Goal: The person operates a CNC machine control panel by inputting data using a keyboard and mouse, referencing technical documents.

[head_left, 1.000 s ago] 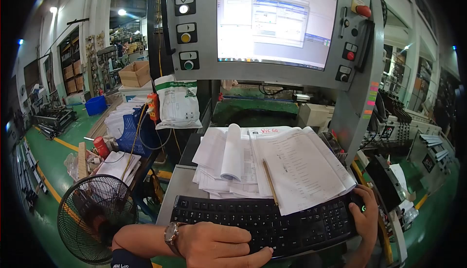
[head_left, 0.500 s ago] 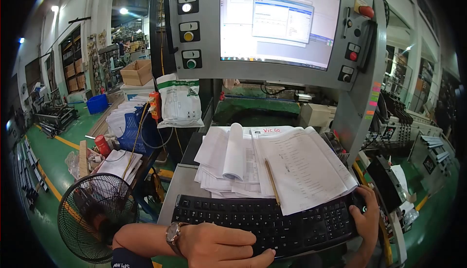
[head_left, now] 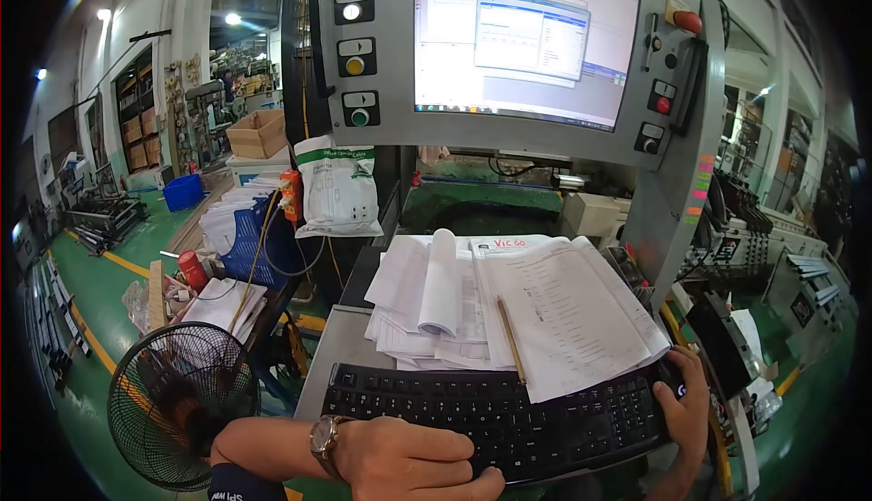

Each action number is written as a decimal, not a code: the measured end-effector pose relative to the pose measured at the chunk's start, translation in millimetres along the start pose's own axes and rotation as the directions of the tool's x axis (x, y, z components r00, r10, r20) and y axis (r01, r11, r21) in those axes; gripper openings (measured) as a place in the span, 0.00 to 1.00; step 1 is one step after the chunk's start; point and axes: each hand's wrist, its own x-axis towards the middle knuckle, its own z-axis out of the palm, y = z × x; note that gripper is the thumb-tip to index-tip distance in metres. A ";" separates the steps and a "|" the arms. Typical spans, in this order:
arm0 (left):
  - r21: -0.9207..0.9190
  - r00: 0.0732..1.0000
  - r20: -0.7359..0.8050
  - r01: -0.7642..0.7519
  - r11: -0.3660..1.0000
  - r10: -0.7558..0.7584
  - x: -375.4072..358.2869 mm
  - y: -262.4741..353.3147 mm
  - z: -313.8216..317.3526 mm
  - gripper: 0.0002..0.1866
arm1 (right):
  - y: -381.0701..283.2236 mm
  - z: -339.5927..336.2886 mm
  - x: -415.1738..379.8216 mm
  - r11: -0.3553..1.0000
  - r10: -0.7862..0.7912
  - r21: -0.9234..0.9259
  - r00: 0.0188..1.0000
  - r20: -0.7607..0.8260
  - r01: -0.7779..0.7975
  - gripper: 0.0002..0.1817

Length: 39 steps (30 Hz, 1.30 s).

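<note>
A black keyboard (head_left: pixel 563 433) lies along the front of the grey shelf. Over its lower left part rests my left hand (head_left: pixel 413 460), wearing a wristwatch; the fingers are bent and slightly apart, with nothing held in them. At the keyboard's right end, my right hand (head_left: pixel 688 406) curls around a dark computer mouse (head_left: pixel 670 374), which is partly hidden by the fingers and papers. Printed sheets (head_left: pixel 581 319) overlap the top of the keyboard, and a pencil (head_left: pixel 510 339) lies on them. Behind them, a rolled paper (head_left: pixel 439 287) sits on more sheets.
Above hangs a control panel with a lit screen (head_left: pixel 527 47), push buttons and a red knob (head_left: pixel 686 19). A white plastic bag (head_left: pixel 338 190) hangs at its left. Lower left are a black fan (head_left: pixel 182 406) and a blue basket (head_left: pixel 259 247) with papers.
My left hand's fingers have drawn back slightly to the left over the keyboard. My right hand stays on the mouse. The view has shifted very slightly.
</note>
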 end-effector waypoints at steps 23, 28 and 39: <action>0.070 0.994 0.098 -0.055 0.996 0.048 2.6 -9.3 -5.6 0.12 | 1.2 1.7 -0.5 1.000 0.010 -0.016 1.000 -0.010 -0.010 0.29; 0.128 0.971 0.232 0.033 0.991 -0.062 10.3 -7.9 -16.5 0.13 | 1.8 -0.6 -2.4 0.999 -0.043 -0.003 0.999 -0.026 0.043 0.28; 0.461 0.968 0.192 0.059 0.885 -0.164 81.8 31.9 -54.5 0.27 | 10.8 -4.3 -6.1 0.996 -0.084 0.002 0.996 -0.024 0.085 0.27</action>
